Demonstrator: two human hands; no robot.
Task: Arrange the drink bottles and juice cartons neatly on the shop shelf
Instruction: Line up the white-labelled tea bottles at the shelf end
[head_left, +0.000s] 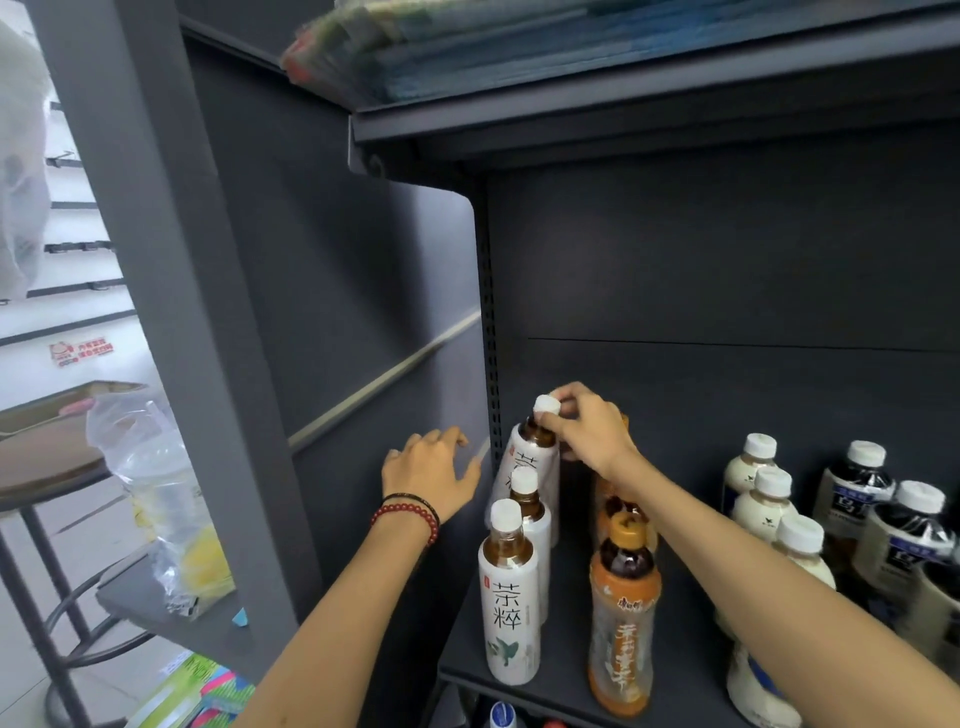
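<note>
Three white-labelled tea bottles stand in a row at the left end of the dark shelf (566, 670). My right hand (589, 428) pinches the white cap of the rearmost tea bottle (532, 457), which leans to the left. The front tea bottle (509, 592) and the middle one (530, 512) stand upright. Beside them runs a row of orange-labelled bottles (623, 613), the rear ones partly hidden by my right arm. My left hand (428, 473) hovers open by the shelf's left side panel, fingers spread, touching nothing.
Milky white bottles (763, 499) and dark bottles with white caps (857, 488) fill the right of the shelf. An upper shelf (623, 104) holds blurred packets. Left of the unit stand a table with a plastic bag (156, 499) and colourful packets on the floor (202, 691).
</note>
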